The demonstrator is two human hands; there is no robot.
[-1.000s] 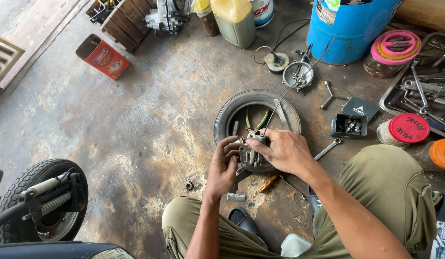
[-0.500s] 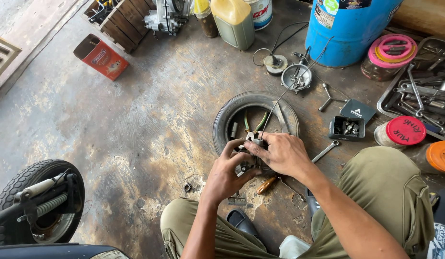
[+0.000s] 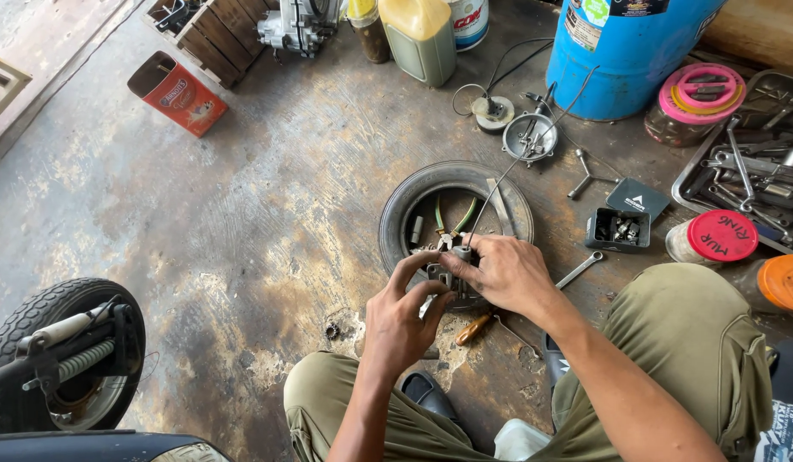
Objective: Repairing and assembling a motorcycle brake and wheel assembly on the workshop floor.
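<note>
Both my hands meet over a small grey metal engine part (image 3: 443, 275) held at the near rim of a small black tyre (image 3: 405, 198) lying flat on the floor. My left hand (image 3: 401, 321) pinches the part from below with thumb and fingers. My right hand (image 3: 503, 272) grips it from the right and on top. A thin cable (image 3: 520, 154) runs from the part up toward a round metal piece (image 3: 528, 137). Green-handled pliers (image 3: 452, 224) lie inside the tyre. Most of the part is hidden by my fingers.
A wooden-handled screwdriver (image 3: 473, 328) and a spanner (image 3: 579, 269) lie near my knee. A small black box of bits (image 3: 617, 231), a tray of tools (image 3: 747, 175), lidded jars (image 3: 720, 238), a blue drum (image 3: 623, 47), a yellow jug (image 3: 422, 34), a red tin (image 3: 178, 92) and a scooter wheel (image 3: 59, 355) surround me.
My left hand has shifted from the left side of the part to beneath it, fingers curling up. The right hand stays on the part. The view moved slightly.
</note>
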